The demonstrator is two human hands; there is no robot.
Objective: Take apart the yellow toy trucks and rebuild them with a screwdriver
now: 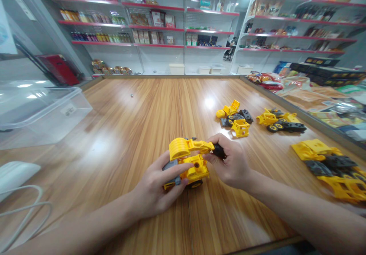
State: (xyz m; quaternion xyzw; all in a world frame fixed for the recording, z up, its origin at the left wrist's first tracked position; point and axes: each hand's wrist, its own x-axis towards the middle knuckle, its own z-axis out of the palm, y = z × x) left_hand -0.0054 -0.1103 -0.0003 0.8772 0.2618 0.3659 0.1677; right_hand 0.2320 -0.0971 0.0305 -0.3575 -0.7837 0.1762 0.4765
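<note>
A yellow toy excavator (194, 171) with a grey part and black wheels is held just over the wooden table, near its middle. My left hand (160, 180) is closed around the toy's left side, its fingers along the body. The yellow bucket and arm (179, 149) point up and across toward the right hand. My right hand (231, 161) grips a black-handled tool (219, 151), which looks like a screwdriver, at the end of the toy's arm. The fingers hide its tip.
Yellow and black toy vehicle parts lie in groups at the back right (240, 128), farther right (281, 122) and at the right edge (328, 163). A clear plastic bin (57, 114) and a white device with a cable (18, 173) are at left. A tiny metallic piece (132, 95) lies farther back.
</note>
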